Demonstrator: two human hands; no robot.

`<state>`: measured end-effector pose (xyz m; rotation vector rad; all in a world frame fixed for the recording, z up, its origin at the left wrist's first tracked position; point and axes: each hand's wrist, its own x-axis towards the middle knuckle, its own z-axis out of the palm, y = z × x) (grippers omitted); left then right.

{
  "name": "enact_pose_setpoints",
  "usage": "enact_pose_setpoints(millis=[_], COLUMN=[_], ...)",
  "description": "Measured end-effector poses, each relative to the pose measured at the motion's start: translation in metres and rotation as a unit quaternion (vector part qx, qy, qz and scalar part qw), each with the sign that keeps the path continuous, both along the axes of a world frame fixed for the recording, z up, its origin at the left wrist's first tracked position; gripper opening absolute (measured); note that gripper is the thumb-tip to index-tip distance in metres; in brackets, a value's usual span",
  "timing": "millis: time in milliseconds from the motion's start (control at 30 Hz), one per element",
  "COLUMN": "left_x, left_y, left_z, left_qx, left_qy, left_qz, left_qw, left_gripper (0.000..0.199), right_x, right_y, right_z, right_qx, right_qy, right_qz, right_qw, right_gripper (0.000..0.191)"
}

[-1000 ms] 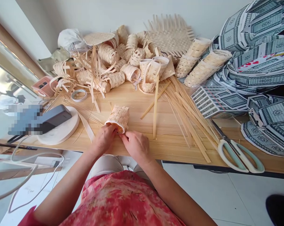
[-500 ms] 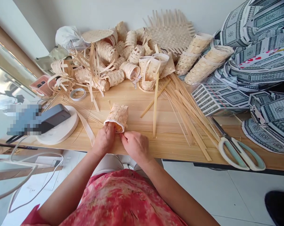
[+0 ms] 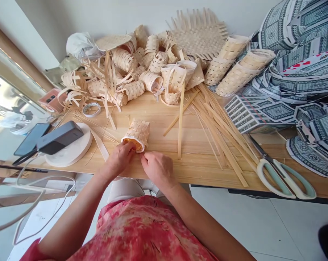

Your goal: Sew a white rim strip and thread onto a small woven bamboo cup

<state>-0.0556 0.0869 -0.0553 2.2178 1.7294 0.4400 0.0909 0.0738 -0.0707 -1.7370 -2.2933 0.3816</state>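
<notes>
A small woven basket point(image 3: 138, 131) with a white rim lies on its side near the table's front edge, its mouth toward me. My left hand point(image 3: 120, 157) grips the lower left of the rim, with fingertips inside the mouth. Just right of the rim, my right hand point(image 3: 158, 167) is closed in a pinch close to the basket's lower edge. Whatever lies between its fingertips is too small to make out.
Woven baskets point(image 3: 158, 62) are heaped at the back. Loose strips point(image 3: 220, 134) and scissors point(image 3: 285, 177) lie to the right, beside patterned folded pieces point(image 3: 275, 110). On the left are a power bank point(image 3: 60, 137), a white roll point(image 3: 71, 154), a phone point(image 3: 32, 139) and a tape ring point(image 3: 91, 110).
The view has shifted slightly. My left hand has turned a little, and its fingers sit lower at the rim, showing more of the basket's orange inside. My right hand is nearly unchanged.
</notes>
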Motion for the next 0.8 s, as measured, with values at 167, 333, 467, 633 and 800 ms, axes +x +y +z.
enact_pose_setpoints(millis=[167, 333, 467, 633, 800], left_x=[-0.003, 0.003, 0.007, 0.007, 0.007], left_y=[0.001, -0.002, -0.003, 0.000, 0.003], left_z=[-0.009, -0.014, -0.013, -0.009, -0.007], left_qx=[0.024, 0.022, 0.003, -0.011, -0.028], left_qy=[0.032, 0.105, 0.122, 0.169, 0.220], left_qz=[0.015, 0.070, 0.096, 0.087, 0.077], left_qw=[0.999, 0.992, 0.988, 0.982, 0.972], left_gripper=[0.020, 0.017, 0.018, 0.020, 0.021], right_x=[-0.001, 0.000, 0.000, -0.001, 0.000], right_y=[0.001, 0.000, 0.000, 0.000, 0.000], right_z=[-0.001, -0.002, 0.000, 0.001, 0.003], right_qx=[-0.005, -0.007, -0.009, -0.019, -0.025], right_qy=[-0.004, -0.012, -0.014, -0.021, -0.024], right_qz=[0.000, 0.008, 0.014, 0.016, 0.024], right_qw=[1.000, 1.000, 1.000, 0.999, 0.999], right_gripper=[0.031, 0.030, 0.030, 0.030, 0.029])
